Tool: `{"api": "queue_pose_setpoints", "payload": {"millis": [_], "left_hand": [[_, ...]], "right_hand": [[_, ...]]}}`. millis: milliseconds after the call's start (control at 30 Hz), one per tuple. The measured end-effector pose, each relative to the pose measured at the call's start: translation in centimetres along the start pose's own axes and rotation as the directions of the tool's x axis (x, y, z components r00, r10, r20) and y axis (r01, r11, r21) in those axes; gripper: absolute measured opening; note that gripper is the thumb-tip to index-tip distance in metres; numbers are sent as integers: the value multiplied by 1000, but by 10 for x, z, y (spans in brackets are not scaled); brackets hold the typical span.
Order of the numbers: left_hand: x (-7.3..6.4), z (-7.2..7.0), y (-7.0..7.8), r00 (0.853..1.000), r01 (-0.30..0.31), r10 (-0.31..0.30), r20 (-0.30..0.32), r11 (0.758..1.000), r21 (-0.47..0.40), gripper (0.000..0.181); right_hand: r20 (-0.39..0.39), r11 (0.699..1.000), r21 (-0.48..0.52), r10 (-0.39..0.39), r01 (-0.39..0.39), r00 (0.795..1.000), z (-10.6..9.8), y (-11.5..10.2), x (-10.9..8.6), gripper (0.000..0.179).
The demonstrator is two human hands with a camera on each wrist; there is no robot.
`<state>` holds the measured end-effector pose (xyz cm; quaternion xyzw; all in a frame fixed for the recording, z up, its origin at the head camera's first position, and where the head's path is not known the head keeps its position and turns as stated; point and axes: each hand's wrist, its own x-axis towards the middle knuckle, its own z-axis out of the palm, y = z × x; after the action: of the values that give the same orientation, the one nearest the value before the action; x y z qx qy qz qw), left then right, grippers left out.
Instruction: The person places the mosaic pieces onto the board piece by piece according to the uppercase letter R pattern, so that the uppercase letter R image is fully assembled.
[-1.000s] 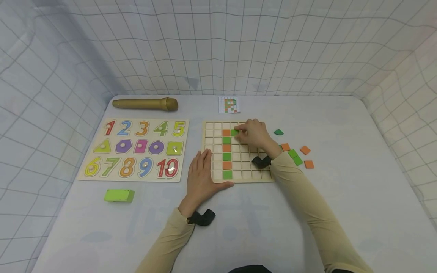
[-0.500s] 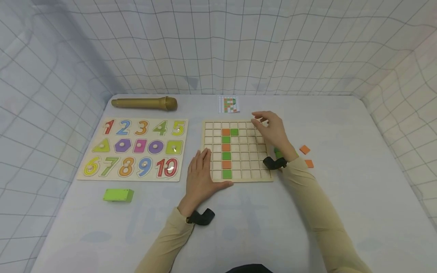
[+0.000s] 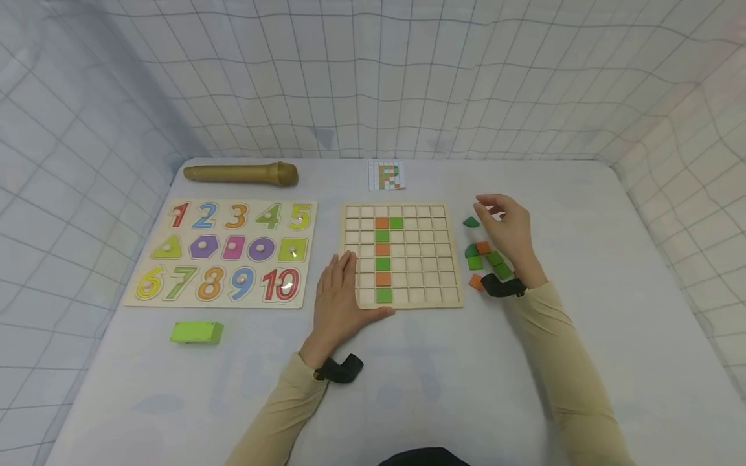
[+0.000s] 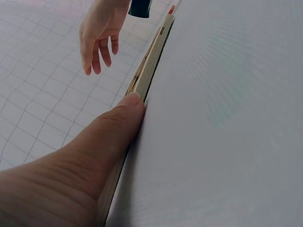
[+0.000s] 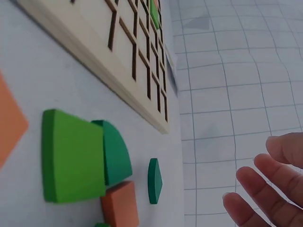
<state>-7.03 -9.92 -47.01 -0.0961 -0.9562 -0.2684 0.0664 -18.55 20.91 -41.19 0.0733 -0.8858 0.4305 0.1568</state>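
Observation:
A wooden grid board (image 3: pixel 421 264) lies in the middle of the table. One column of it holds alternating orange and green square tiles, with a green tile (image 3: pixel 396 223) beside the top orange one. My left hand (image 3: pixel 339 301) rests at the board's left front corner, fingers straight over the left edge; in the left wrist view its thumb lies along the front edge. My right hand (image 3: pixel 507 226) hovers right of the board with loosely bent fingers and nothing between them. Under and beside it lie loose green tiles (image 5: pixel 73 156), an orange tile (image 5: pixel 120 203) and dark green quarter-round pieces (image 5: pixel 154 182).
Left of the board lies a number and shape puzzle (image 3: pixel 218 252), with a gold toy microphone (image 3: pixel 241 173) behind it and a green block (image 3: pixel 197 332) in front. A small pattern card (image 3: pixel 387 175) lies behind the board. Grid-patterned cloth walls (image 3: pixel 373 77) surround the table.
My right hand has let go of the green tile in the top row and moved right, off the board, over the loose pieces. The left hand stays put.

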Motion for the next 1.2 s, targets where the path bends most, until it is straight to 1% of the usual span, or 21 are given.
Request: {"api": "queue_pose_setpoints", "payload": {"millis": [100, 200, 300, 400, 600, 733, 833, 1000, 1133, 1200], "left_hand": [[0, -1, 0, 1000, 3, -3, 4, 1000, -3, 118], [0, -1, 1, 1000, 7, -7, 15, 1000, 4, 119], [0, -1, 1, 1000, 10, -10, 21, 1000, 5, 119], [0, -1, 1, 1000, 14, -14, 25, 1000, 5, 119], [1, -1, 0, 999, 24, -24, 40, 1000, 8, 120], [0, -1, 0, 999, 25, -25, 37, 1000, 8, 120], [0, -1, 0, 999, 22, -22, 31, 1000, 9, 120], [0, -1, 0, 999, 18, -19, 30, 1000, 10, 120], [0, -1, 0, 999, 17, -17, 28, 1000, 9, 120], [0, -1, -1, 1000, 12, -13, 21, 1000, 6, 120]], "right_hand": [[37, 999, -42, 32, -31, 999, -4, 6, -5, 26], [108, 993, -93, 78, -68, 991, -8, 11, -10, 28], [198, 985, -140, 130, -103, 972, -12, 14, -14, 30], [272, 978, -172, 163, -119, 949, -17, 18, -17, 32], [361, 969, -196, 211, -147, 908, -22, 23, -20, 30], [413, 972, -203, 195, -119, 890, -24, 24, -21, 27], [454, 977, -204, 148, -60, 879, -25, 25, -20, 27], [495, 982, -187, 91, 4, 864, -27, 26, -20, 24], [516, 979, -203, 99, 9, 851, -29, 27, -17, 21], [524, 974, -226, 125, -4, 842, -29, 27, -15, 20]]}}
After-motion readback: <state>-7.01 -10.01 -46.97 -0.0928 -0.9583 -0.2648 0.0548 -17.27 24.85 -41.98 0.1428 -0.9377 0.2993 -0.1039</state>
